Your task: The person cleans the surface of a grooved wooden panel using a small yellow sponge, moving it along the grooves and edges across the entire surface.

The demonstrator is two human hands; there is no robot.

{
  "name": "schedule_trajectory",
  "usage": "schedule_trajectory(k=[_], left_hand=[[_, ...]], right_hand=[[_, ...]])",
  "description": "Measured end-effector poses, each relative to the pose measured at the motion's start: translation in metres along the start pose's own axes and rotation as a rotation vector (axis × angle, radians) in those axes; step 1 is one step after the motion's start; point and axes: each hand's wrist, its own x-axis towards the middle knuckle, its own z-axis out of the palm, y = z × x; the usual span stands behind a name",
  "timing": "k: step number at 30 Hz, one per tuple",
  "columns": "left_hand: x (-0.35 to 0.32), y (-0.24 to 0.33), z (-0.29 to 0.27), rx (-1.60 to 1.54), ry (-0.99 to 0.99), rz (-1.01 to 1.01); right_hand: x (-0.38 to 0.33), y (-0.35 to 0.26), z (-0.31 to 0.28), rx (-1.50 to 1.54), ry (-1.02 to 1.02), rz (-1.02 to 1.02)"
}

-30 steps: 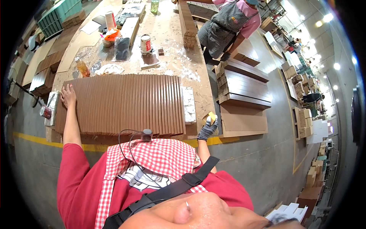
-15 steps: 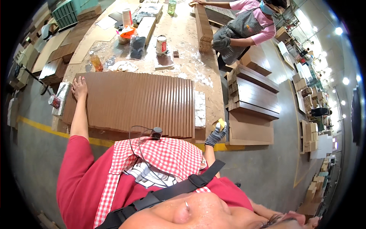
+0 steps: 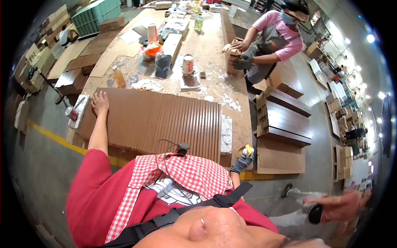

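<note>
A row of narrow brown boards, set side by side, lies across the near end of the workbench. My bare left hand rests flat on the left part of that row, its fingers spread. Beyond the row's right end, near the bench's right edge, my right hand wears a striped grey glove. Its fingers are closed on a small yellow pad, whose exact kind is too small to tell. The right hand is apart from the boards.
White-smeared blocks flank the row. Behind it stand a bottle of amber liquid, a crumpled cloth and a can. Stacked dark boards stand right of the bench. A co-worker handles boards there; another person walks at lower right.
The whole view has shifted, so the bench sits lower and further right. My hands keep their places. The co-worker's hands now meet at the board ends with a cloth; a walking person shows more fully.
</note>
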Motion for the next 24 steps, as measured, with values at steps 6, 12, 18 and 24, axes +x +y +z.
schedule_trajectory(k=[6, 12, 18, 24], left_hand=[[0.020, -0.038, 0.017, 0.103, 0.053, 0.007], [0.013, -0.011, -0.005, 0.020, -0.006, 0.022], [0.009, -0.008, -0.005, 0.009, -0.018, 0.007], [0.013, -0.013, -0.004, 0.013, -0.016, 0.026]], right_hand=[[-0.002, -0.005, 0.017, 0.114, -0.010, -0.007], [0.000, 0.000, 0.014, 0.051, 0.021, -0.007], [0.004, 0.007, 0.013, 0.004, 0.022, -0.040], [0.002, 0.002, 0.013, 0.047, 0.007, -0.031]])
